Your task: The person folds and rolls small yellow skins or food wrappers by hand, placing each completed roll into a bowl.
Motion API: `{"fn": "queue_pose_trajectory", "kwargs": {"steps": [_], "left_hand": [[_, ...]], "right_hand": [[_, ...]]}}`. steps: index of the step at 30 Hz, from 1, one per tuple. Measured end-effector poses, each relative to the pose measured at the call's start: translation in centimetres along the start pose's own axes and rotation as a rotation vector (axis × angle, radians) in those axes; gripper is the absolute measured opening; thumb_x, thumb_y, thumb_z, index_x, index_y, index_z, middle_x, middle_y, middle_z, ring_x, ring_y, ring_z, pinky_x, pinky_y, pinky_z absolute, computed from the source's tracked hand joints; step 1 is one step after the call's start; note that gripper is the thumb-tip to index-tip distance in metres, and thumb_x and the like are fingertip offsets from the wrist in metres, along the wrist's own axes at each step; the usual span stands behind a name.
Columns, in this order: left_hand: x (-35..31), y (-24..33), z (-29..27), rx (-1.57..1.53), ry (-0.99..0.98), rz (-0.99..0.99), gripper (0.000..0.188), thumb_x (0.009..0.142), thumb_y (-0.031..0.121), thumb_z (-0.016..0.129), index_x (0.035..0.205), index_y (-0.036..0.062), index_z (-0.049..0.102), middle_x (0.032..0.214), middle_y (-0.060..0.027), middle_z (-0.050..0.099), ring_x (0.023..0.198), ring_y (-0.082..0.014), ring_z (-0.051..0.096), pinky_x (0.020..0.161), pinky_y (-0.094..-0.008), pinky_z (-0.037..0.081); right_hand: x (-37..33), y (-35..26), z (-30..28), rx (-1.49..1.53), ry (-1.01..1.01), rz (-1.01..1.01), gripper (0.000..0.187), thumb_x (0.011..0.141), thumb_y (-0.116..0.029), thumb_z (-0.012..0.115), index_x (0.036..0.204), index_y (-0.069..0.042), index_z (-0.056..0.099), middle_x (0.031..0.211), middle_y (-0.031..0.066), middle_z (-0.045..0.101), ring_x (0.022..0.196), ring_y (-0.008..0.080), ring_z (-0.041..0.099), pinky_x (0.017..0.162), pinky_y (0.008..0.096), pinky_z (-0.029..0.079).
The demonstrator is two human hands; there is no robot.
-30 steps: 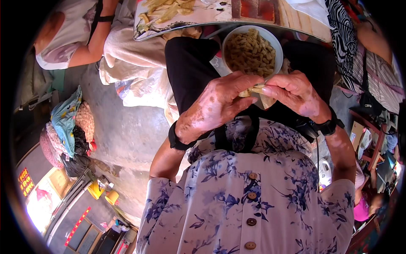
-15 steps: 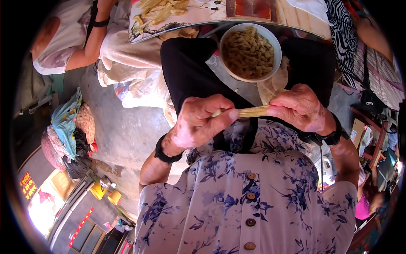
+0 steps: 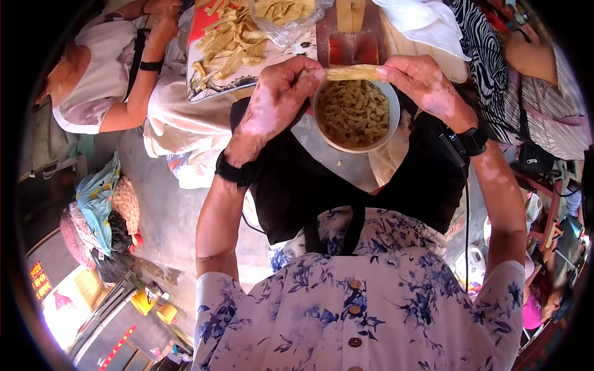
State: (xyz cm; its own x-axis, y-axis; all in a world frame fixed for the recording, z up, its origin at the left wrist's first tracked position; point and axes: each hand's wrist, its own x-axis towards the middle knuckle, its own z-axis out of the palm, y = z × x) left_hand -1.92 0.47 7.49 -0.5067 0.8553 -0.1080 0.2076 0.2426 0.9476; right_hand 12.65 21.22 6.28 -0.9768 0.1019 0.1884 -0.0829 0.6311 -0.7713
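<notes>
A flat, pale-yellow strip [image 3: 351, 73], like a dried or pickled vegetable, is stretched level between my two hands. My left hand [image 3: 278, 96] pinches one end between thumb and fingers; my right hand [image 3: 419, 83] pinches the other. Just below the strip, between my knees, is a round white bowl [image 3: 356, 149] containing many short, cut yellowish pieces [image 3: 354, 111]. Past my left hand, more long strips [image 3: 232, 52] lie in a heap on the table [image 3: 207, 91]. A dark reddish board [image 3: 328, 31] lies straight ahead, with flat yellowish pieces at its far end.
A clear plastic bag [image 3: 288, 25] lies by the heap, and a white cloth [image 3: 421, 18] covers the table's right side. One person [image 3: 105, 74] sits at the left, another [image 3: 538, 80] at the right. Bundled bags [image 3: 102, 210] stand on the floor at left.
Both hands have moved forward, away from my body, carrying the strip from near my lap to the bowl's far rim. More of the table has come into view.
</notes>
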Motion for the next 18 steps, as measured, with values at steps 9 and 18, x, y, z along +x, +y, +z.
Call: {"fn": "queue_pose_trajectory", "kwargs": {"steps": [9,18], "left_hand": [[5.0,-0.8,0.2,0.003,0.038,0.082,0.020,0.089,0.022,0.058,0.089,0.0022,0.062,0.067,0.0096,0.049,0.058,0.0011,0.036,0.050,-0.0160,0.028],[6.7,-0.9,0.4,-0.020,0.054,0.165,0.019,0.088,0.021,0.058,0.087,0.0019,0.063,0.068,0.0089,0.050,0.060,0.0006,0.037,0.052,-0.0169,0.029]], "right_hand": [[2.4,4.2,-1.3,0.029,0.076,-0.054,0.030,0.091,-0.023,0.054,0.074,0.001,0.054,0.054,0.0002,0.032,0.051,0.0071,0.029,0.044,0.0261,0.027],[2.3,4.2,-1.9,0.109,0.117,0.056,0.030,0.091,-0.025,0.055,0.080,0.002,0.058,0.057,-0.0036,0.035,0.054,0.0054,0.031,0.046,0.0237,0.028]]}}
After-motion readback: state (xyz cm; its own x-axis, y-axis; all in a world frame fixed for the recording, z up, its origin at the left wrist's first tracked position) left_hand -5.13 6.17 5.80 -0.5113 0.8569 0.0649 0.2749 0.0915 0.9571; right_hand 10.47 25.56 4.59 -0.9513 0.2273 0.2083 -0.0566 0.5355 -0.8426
